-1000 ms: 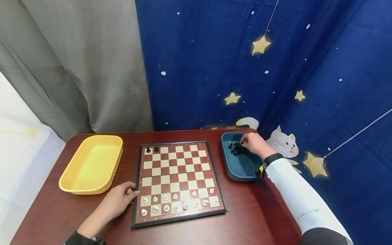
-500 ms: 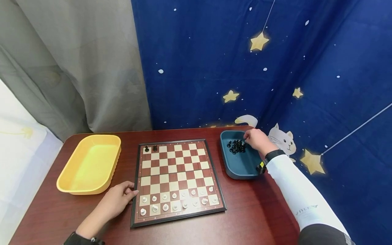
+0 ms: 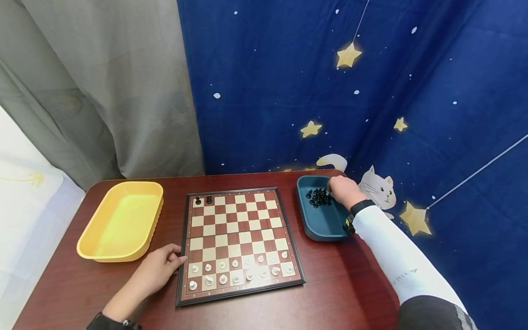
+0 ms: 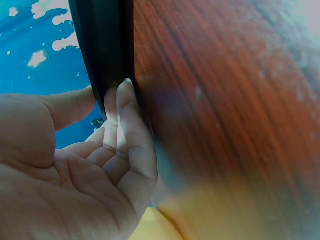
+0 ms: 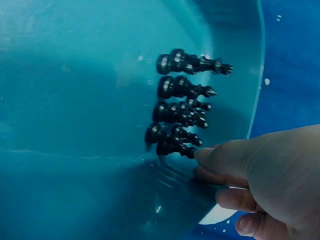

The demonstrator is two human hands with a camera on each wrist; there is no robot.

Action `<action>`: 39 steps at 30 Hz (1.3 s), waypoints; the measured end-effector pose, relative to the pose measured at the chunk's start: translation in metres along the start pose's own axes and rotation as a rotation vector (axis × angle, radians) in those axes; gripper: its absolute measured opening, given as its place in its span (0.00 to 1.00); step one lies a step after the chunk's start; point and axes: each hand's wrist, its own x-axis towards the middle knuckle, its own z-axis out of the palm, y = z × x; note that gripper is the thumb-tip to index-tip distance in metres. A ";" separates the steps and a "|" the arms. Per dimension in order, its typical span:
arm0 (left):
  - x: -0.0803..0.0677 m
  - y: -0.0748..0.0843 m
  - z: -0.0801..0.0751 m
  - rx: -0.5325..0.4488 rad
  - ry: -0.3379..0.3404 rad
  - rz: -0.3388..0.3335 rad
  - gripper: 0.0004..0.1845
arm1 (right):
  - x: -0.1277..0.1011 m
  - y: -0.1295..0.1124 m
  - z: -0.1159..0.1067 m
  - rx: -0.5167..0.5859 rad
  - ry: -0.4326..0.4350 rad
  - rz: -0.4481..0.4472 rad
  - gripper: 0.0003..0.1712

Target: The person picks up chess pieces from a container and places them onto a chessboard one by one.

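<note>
My left hand (image 3: 158, 268) holds the left edge of the chessboard (image 3: 233, 238), thumb at the top of the dark frame and fingers along its side. White chess pieces (image 3: 223, 278) stand in two rows at the near side. A black pawn (image 3: 198, 200) and a black rook (image 3: 209, 200) occupy the far left corner. My right hand (image 3: 345, 191) reaches into the blue tray (image 3: 327, 234). There its thumb and forefinger come right up to the tip of a black chess piece (image 5: 175, 149); I cannot tell whether they pinch it. More black pieces (image 5: 182, 87) lie beside it.
A yellow tray (image 3: 123, 224) stands left of the board on the brown table (image 3: 264, 311). Behind the table hang a grey curtain (image 3: 136, 91) and a dark blue one (image 3: 268, 91) with stars and a cat. The blue tray sits close to the back right corner.
My right hand has shifted slightly rightward inside the blue tray, away from the middle of the black pieces. The left hand stays at the board's edge. The head view has tilted slightly.
</note>
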 end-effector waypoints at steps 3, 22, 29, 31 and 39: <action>-0.002 0.002 0.000 -0.016 -0.003 -0.007 0.17 | 0.003 -0.001 0.004 -0.025 0.000 -0.023 0.04; -0.001 0.004 -0.004 0.019 0.013 -0.003 0.15 | 0.004 0.006 0.002 0.021 0.028 -0.045 0.05; -0.003 0.003 -0.006 0.014 0.012 -0.015 0.15 | 0.008 -0.006 -0.016 0.126 0.089 -0.093 0.06; -0.004 0.002 -0.006 0.018 0.015 -0.017 0.15 | 0.010 -0.012 -0.020 0.144 0.102 -0.107 0.07; -0.002 0.004 -0.002 0.008 0.022 -0.008 0.14 | 0.023 -0.056 -0.033 0.180 0.104 -0.149 0.10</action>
